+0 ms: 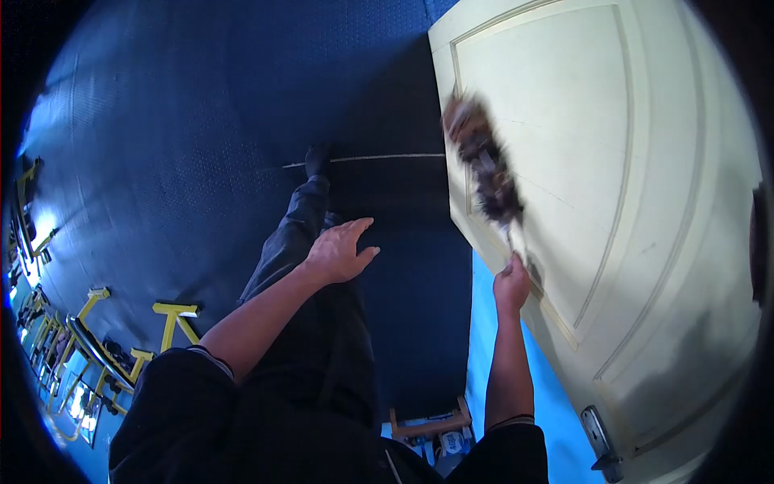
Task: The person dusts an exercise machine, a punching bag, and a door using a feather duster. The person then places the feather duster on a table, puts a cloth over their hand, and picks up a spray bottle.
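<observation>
My right hand (511,285) is closed around the pale handle of a feather duster (489,165). Its brown and dark feathers, smeared by motion, lie over the left part of a cream panelled door (556,137); whether they touch the surface I cannot tell. My left hand (339,250) hangs in the air in front of my legs with thumb and fingers apart, holding nothing.
A metal door handle (598,444) sits at the door's lower right in view. Dark blue matting (185,153) covers the floor. Yellow-framed equipment (173,319) stands at left. A wooden rack (431,426) with containers is at the bottom, beside a light blue wall (481,347).
</observation>
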### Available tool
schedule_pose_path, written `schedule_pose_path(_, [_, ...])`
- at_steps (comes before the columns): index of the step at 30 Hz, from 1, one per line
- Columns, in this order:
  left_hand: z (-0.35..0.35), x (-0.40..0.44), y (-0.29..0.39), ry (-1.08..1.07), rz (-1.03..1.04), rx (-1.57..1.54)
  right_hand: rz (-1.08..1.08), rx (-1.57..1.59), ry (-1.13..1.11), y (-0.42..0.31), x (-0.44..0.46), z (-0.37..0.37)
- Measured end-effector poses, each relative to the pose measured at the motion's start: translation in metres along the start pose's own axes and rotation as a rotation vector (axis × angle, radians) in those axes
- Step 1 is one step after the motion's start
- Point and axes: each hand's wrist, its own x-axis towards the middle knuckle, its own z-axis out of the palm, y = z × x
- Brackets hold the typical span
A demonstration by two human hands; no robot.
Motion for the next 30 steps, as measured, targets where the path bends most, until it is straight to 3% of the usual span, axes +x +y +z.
schedule_pose_path(2, [-0.001,-0.002,0.004,0.010,-0.037,0.009,-0.050,0.303,0.345,-0.011,0.024,-0.009])
schedule_pose_path(7, [-0.022,0.009,-0.012,0.020,-0.032,0.056,-0.067,0.190,0.127,-0.042,0.084,-0.025])
schedule_pose_path(11, [-0.054,0.023,-0.024,-0.014,-0.083,0.064,-0.148,0.454,0.672,-0.086,0.124,-0.041])
schedule_pose_path(15, [-0.071,0.042,-0.043,-0.012,-0.095,0.049,-0.099,0.292,0.195,-0.128,0.168,-0.056])
schedule_pose_path(19, [-0.071,0.050,-0.050,0.030,-0.099,0.051,-0.013,0.387,0.290,-0.165,0.202,-0.030])
schedule_pose_path(23, [-0.060,0.055,-0.068,-0.041,-0.136,0.051,-0.084,0.061,-0.148,-0.181,0.254,0.007])
schedule_pose_path(26, [-0.048,0.053,-0.082,-0.112,-0.180,0.026,0.010,0.108,-0.118,-0.201,0.265,0.025])
schedule_pose_path(28, [-0.040,0.048,-0.090,-0.049,-0.148,0.050,0.013,0.101,-0.132,-0.205,0.271,0.041])
schedule_pose_path(30, [-0.034,0.045,-0.093,-0.058,-0.185,0.057,-0.007,-0.119,-0.406,-0.198,0.273,0.049])
